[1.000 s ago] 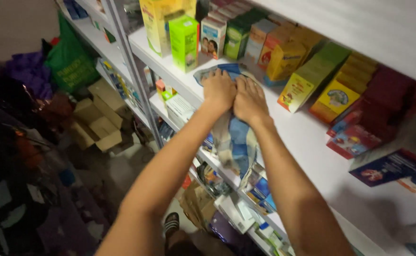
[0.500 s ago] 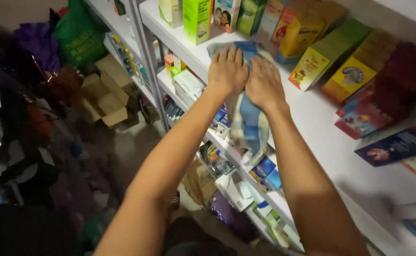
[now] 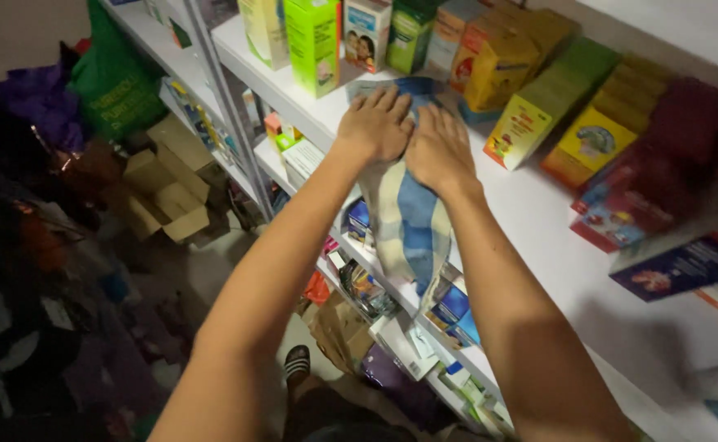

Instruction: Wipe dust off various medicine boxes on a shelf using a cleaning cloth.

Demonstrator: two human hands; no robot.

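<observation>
cloth (image 3: 408, 217) top under hands | right boxes (image 3: 686, 155) blurred (motion) | bag (image 3: 117, 78) cropped

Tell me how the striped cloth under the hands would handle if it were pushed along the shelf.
The striped cloth probably handles as floppy: its lower part hangs limp over the white shelf edge. Pushed by the left hand and right hand lying flat on it, it would likely bunch rather than slide whole. It looks light, unlikely to tip the boxes.
</observation>
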